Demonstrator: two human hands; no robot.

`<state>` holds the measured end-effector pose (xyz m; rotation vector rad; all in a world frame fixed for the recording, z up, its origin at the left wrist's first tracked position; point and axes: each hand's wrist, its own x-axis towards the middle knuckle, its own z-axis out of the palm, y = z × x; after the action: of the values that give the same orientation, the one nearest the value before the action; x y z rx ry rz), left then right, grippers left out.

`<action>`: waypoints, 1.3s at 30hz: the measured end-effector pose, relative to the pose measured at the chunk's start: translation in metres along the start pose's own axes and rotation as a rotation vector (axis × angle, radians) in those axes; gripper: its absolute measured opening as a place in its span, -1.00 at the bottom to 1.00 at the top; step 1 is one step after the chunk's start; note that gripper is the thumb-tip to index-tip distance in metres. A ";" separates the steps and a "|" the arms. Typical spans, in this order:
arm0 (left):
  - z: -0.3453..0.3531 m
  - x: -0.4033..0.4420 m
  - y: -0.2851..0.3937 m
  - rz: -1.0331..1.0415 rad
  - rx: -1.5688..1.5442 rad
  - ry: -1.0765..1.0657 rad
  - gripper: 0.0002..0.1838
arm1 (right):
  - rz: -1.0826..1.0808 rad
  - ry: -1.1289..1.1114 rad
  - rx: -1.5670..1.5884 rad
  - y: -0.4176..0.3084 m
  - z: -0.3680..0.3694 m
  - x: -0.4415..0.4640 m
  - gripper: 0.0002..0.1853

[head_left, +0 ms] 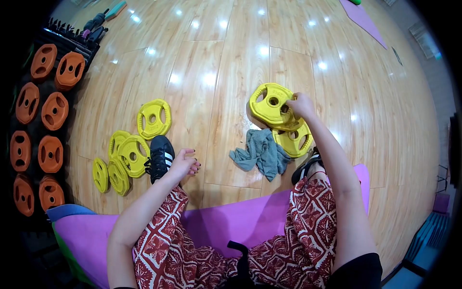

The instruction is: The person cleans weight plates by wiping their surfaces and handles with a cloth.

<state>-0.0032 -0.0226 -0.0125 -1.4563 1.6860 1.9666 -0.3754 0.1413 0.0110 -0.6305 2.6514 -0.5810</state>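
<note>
My right hand is closed on the right edge of a yellow weight plate, its fingers at the plate's grip slot. That plate overlaps another yellow plate lying on the floor below it. A crumpled grey-green cloth lies against the lower plate. Held over the floor beside the left black shoe, my left hand has its fingers loosely curled and apart, with nothing in them. Several yellow plates lie at the left, some overlapping, and one more rests just above the shoe.
A rack of orange weight plates stands along the left side. A purple mat lies under my legs. At the upper right is a pink mat; blue items stand at the lower right. The floor is wooden.
</note>
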 end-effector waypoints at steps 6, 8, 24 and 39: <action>0.000 0.005 -0.007 -0.003 0.089 -0.067 -0.57 | -0.300 0.244 -0.052 0.000 0.031 -0.029 -0.56; 0.001 0.005 -0.005 -0.022 0.101 -0.073 -0.58 | -0.493 0.392 -0.356 -0.002 0.052 -0.047 -0.52; -0.023 0.031 -0.014 0.199 0.152 0.091 -0.62 | -1.005 -0.029 -0.402 -0.053 0.124 -0.116 -0.49; -0.027 0.086 0.062 0.065 0.663 0.704 -0.38 | -0.819 -0.624 0.162 -0.084 0.158 -0.125 -0.61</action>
<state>-0.0730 -0.1040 -0.0317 -1.8950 2.3414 0.7469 -0.1755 0.0857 -0.0554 -1.5577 1.6852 -0.6490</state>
